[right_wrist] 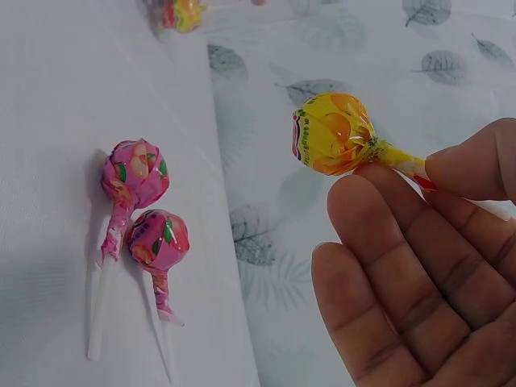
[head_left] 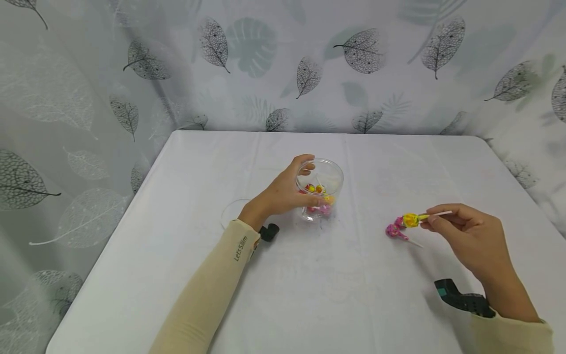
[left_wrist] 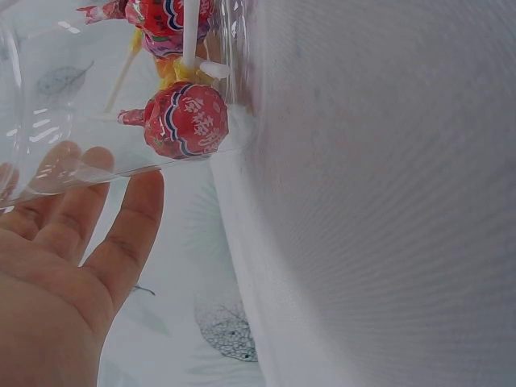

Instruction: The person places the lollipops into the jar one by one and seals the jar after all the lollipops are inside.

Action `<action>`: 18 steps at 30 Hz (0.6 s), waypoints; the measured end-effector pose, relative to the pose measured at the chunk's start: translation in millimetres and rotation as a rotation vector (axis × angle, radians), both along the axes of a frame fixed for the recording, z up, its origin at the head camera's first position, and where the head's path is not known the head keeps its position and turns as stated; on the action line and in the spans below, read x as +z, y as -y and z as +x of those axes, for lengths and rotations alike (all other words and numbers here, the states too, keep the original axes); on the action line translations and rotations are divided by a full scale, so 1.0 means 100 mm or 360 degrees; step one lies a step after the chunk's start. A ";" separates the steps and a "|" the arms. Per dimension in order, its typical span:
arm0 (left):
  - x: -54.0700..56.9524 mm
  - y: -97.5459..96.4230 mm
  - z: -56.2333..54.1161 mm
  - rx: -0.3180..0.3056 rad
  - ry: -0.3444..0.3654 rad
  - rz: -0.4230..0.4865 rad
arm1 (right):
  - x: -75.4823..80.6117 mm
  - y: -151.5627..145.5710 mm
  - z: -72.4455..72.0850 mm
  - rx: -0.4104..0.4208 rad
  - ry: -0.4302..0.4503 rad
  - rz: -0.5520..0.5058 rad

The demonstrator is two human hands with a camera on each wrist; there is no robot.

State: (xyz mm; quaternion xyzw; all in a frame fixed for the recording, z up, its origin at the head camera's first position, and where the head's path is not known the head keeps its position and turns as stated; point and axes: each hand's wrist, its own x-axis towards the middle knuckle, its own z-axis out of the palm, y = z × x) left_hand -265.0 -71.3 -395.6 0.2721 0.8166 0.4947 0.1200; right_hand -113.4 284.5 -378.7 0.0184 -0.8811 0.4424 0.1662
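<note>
My right hand (head_left: pixel 472 237) pinches yellow lollipop (head_left: pixel 410 220), head pointing left; my left hand (head_left: pixel 284 189) grips cup (head_left: pixel 333 183), farther left.

1. Left forearm (head_left: pixel 208 295), sleeved in cream, enters from seven o'clock and slants up toward one o'clock.
2. Left hand (head_left: pixel 285 191), close to the centre, forms a gripping C: thumb lower, fingers (head_left: pixel 300 160) arching across the top.
3. From the left wrist camera, its palm lies at eight o'clock, the nearest finger spread from the others.
4. Right forearm (head_left: pixel 515 339), likewise sleeved, enters from four o'clock; the right wrist (head_left: pixel 508 292) is bare.
5. Right hand (head_left: pixel 473 238) points toward ten o'clock, thumb (right_wrist: pixel 476 165) and fingers pinching.
6. From the right wrist camera, its palm faces the lens at four o'clock, fingers sloping toward eleven.
</note>
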 end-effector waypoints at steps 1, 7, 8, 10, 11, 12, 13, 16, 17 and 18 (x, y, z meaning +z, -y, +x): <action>0.00 0.00 0.00 0.0001 0.0002 0.0000 | 0.00 0.00 0.00 0.0003 -0.0006 -0.0001; 0.00 0.00 -0.01 -0.0003 0.0015 0.0012 | 0.04 0.03 0.00 0.0015 -0.0008 -0.0038; 0.00 0.00 -0.01 -0.0004 0.0015 0.0014 | 0.04 0.04 0.00 0.0015 -0.0010 -0.0044; 0.00 0.00 -0.01 -0.0003 0.0016 0.0016 | 0.06 0.05 0.00 0.0015 -0.0028 -0.0041; 0.00 -0.01 -0.01 -0.0002 0.0015 0.0018 | 0.06 0.06 0.00 0.0016 -0.0038 -0.0045; -0.01 -0.01 -0.01 0.0001 0.0014 0.0018 | 0.07 0.06 0.00 0.0019 -0.0050 -0.0049; -0.01 -0.01 -0.01 0.0004 0.0015 0.0017 | 0.07 0.07 -0.01 0.0021 -0.0060 -0.0058; -0.01 -0.01 -0.01 0.0009 0.0013 0.0017 | 0.08 0.09 -0.02 0.0029 -0.0083 -0.0076; -0.01 -0.01 -0.01 0.0010 0.0014 0.0017 | 0.09 0.09 -0.02 0.0030 -0.0084 -0.0086; -0.01 -0.01 -0.01 0.0009 0.0014 0.0018 | 0.09 0.09 -0.03 0.0030 -0.0086 -0.0090</action>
